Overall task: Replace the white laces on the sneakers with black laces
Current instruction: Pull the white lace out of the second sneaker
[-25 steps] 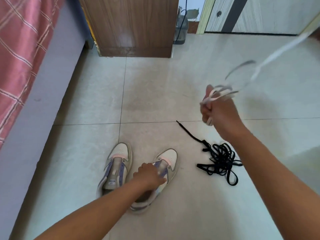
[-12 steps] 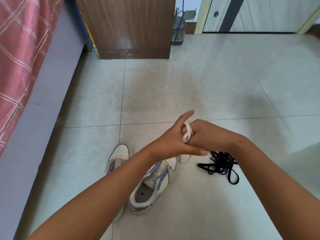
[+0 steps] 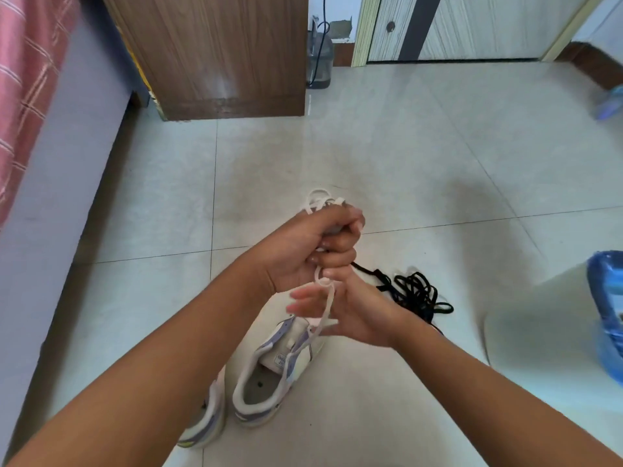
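Head view: the left hand is curled tight round a bundled white lace, while the right hand — fingers spread — has a strand draped across it. The sneakers lie at 6 o'clock, the black laces at 3 o'clock. Lace looks limp, light — best pinched near its tip.

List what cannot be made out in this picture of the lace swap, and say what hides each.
- Left sneaker: head view, mostly hidden by the left forearm.
- Right sneaker toe: hidden by the right hand.
- Black laces: partly hidden behind the right wrist.
- Blue object: cut off by the right edge.
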`<state>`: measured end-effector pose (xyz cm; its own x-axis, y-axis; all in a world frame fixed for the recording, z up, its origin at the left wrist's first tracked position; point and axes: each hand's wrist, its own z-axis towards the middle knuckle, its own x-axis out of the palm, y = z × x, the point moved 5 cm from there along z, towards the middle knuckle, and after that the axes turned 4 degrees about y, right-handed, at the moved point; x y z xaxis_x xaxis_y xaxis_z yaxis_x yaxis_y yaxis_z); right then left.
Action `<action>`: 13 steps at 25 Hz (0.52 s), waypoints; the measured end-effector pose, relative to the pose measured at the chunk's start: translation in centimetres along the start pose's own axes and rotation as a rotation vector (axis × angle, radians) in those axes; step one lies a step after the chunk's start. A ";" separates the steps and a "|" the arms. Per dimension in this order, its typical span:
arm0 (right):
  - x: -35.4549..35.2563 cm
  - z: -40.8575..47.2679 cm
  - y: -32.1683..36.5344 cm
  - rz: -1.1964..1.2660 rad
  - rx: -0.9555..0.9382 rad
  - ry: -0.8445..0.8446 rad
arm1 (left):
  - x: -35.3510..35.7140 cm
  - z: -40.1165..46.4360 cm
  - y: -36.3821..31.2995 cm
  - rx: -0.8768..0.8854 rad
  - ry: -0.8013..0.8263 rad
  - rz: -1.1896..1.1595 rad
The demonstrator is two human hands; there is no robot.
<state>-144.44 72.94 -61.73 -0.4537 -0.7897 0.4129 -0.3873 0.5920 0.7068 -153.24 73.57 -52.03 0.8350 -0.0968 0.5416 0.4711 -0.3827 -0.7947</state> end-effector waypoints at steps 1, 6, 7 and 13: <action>1.8 -0.3 -1.0 0.116 0.030 0.095 | -0.3 0.3 -0.7 0.000 -0.079 0.106; -1.3 -7.1 1.4 0.356 -0.264 -0.353 | -1.4 -0.4 -0.3 -0.208 -0.142 1.212; -2.8 -8.7 1.5 0.454 -0.324 -0.458 | 0.2 0.1 0.8 -0.220 -0.034 1.363; -3.6 -16.4 -1.5 0.853 -0.345 -0.487 | 16.4 5.1 5.8 0.292 0.393 2.093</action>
<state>-129.07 72.32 -54.84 -0.7737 0.0653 0.6301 0.4302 0.7843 0.4469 -135.32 74.47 -49.17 -0.0164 -0.2290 -0.9733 -0.7715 0.6221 -0.1333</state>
